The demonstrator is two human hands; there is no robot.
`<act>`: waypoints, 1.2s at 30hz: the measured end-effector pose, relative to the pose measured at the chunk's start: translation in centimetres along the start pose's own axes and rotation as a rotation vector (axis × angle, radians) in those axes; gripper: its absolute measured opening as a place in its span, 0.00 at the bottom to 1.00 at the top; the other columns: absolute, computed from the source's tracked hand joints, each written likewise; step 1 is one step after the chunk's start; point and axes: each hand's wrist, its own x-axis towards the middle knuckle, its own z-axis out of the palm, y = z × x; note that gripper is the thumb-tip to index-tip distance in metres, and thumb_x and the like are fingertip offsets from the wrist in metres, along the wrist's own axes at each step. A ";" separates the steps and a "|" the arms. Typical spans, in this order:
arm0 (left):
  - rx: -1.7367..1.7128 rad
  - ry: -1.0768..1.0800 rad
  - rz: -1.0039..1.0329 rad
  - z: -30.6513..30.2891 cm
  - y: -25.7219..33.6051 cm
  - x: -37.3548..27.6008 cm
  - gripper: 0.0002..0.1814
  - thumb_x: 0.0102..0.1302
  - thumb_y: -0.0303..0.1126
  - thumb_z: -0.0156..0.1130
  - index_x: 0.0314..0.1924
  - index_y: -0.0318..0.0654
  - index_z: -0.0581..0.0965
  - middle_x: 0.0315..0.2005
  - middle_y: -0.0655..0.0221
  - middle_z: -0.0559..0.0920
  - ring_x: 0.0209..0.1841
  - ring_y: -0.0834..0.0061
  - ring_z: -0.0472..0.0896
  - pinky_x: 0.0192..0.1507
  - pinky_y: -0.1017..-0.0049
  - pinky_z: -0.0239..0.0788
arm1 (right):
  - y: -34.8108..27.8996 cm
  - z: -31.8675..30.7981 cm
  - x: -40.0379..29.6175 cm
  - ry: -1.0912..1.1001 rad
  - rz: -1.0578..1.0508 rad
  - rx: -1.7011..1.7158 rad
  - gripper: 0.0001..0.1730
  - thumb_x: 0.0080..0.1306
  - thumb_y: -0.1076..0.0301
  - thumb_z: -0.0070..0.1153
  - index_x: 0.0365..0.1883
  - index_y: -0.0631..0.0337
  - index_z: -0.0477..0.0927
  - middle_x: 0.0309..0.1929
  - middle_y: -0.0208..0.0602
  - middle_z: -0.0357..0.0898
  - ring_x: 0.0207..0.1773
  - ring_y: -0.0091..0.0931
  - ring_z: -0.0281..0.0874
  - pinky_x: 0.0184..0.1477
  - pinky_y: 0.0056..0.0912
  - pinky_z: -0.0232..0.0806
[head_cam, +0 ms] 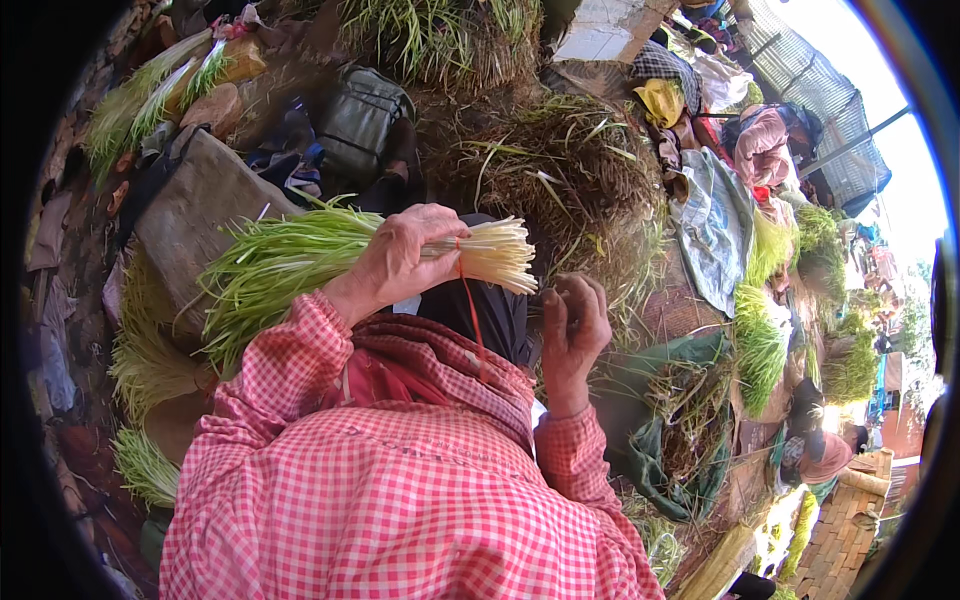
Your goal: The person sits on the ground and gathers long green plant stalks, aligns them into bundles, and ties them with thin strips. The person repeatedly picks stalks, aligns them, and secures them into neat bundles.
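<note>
My left hand (409, 259) grips a bunch of long green leafy stalks, perhaps garlic chives (300, 251), near its pale cut ends (502, 255). The green tips spread out to the left over my forearm. Around the pale end runs a thin red tie (471, 315), one end of it dangling towards my lap. Just right of the cut ends, apart from them, is my right hand (576, 330). Its fingers are curled, with a gap to the thumb and nothing visible between them.
A heap of trimmed roots and leaves (562, 165) lies ahead. To the right is a green sack of scraps (682, 435), with bundled greens (757, 345) beyond. A grey slab-like surface (206, 217) stands left, near more bundles (161, 360). Other people (825, 454) sit at far right.
</note>
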 end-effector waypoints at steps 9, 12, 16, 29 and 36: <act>0.028 0.048 0.067 1.1 0.3 1.5 0.08 0.54 0.27 0.66 0.34 0.34 0.78 0.27 0.58 0.79 0.33 0.56 0.79 0.36 0.63 0.71 | 3.5 2.5 0.4 -0.155 -0.222 -0.177 0.09 0.54 0.73 0.67 0.34 0.58 0.81 0.36 0.40 0.79 0.38 0.38 0.78 0.40 0.39 0.71; 0.197 0.061 0.173 1.9 0.5 2.2 0.06 0.55 0.25 0.65 0.32 0.34 0.77 0.27 0.59 0.79 0.32 0.55 0.78 0.35 0.61 0.70 | 3.4 2.1 0.8 -0.129 -0.285 -0.191 0.08 0.55 0.71 0.66 0.31 0.58 0.80 0.30 0.39 0.77 0.33 0.38 0.77 0.34 0.39 0.70; 0.358 0.085 0.287 2.3 0.4 1.8 0.06 0.54 0.22 0.63 0.30 0.36 0.73 0.27 0.60 0.77 0.30 0.57 0.76 0.33 0.61 0.70 | 4.1 3.1 0.7 -0.089 -0.317 -0.262 0.09 0.56 0.66 0.66 0.28 0.56 0.78 0.27 0.35 0.73 0.29 0.37 0.74 0.31 0.39 0.68; 0.427 0.191 0.355 4.4 0.3 1.7 0.09 0.54 0.20 0.61 0.36 0.34 0.73 0.31 0.59 0.75 0.33 0.56 0.75 0.36 0.61 0.69 | 4.3 3.5 0.4 -0.081 -0.386 -0.261 0.09 0.55 0.65 0.64 0.26 0.56 0.75 0.26 0.34 0.72 0.29 0.35 0.72 0.32 0.37 0.66; -0.014 0.067 0.049 1.8 -0.2 1.4 0.15 0.59 0.20 0.58 0.47 0.31 0.76 0.44 0.54 0.79 0.47 0.56 0.78 0.50 0.64 0.69 | 3.2 2.1 1.8 -0.001 -0.222 -0.035 0.14 0.62 0.61 0.61 0.40 0.62 0.78 0.37 0.43 0.75 0.39 0.43 0.74 0.41 0.40 0.69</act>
